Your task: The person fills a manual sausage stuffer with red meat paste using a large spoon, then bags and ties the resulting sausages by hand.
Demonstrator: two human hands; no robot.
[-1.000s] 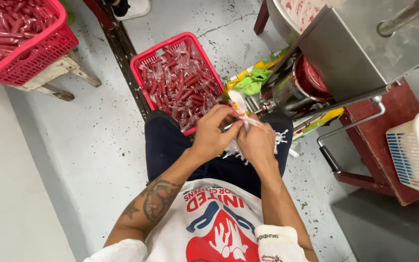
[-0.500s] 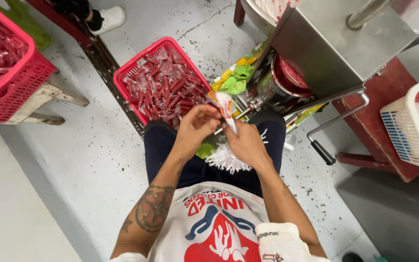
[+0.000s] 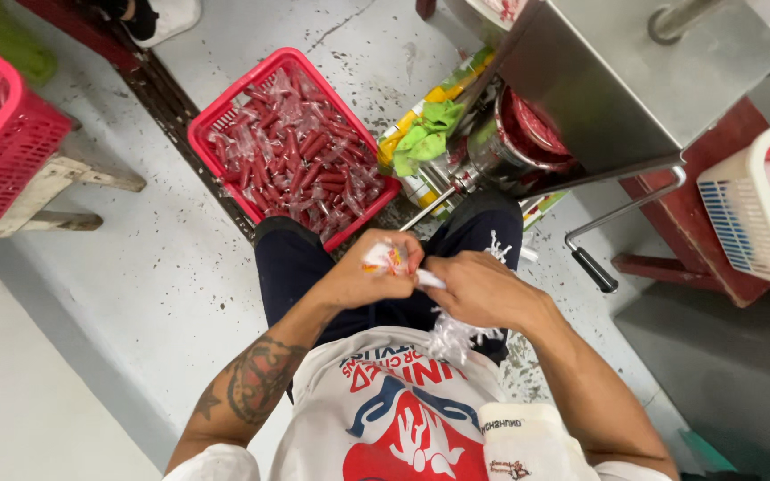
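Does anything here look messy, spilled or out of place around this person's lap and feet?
Yes, a little. Scraps of clear plastic wrap lie loose on the person's lap below the right hand, and a crumpled green cloth sits on yellow packets on the floor beside the red basket. The grey floor is speckled with dark spots.

Your left hand closed round small clear-wrapped red piece; most of piece hidden inside fingers, shape not readable. Your right hand covers other end of wrap; fingertips tucked out of sight. Clear plastic scraps below right hand, blurred, count unclear. Red basket ahead of left hand: near corner hidden behind your knee. Second red basket left of that, cut by frame edge. White basket far right, cut off too, contents blurred.
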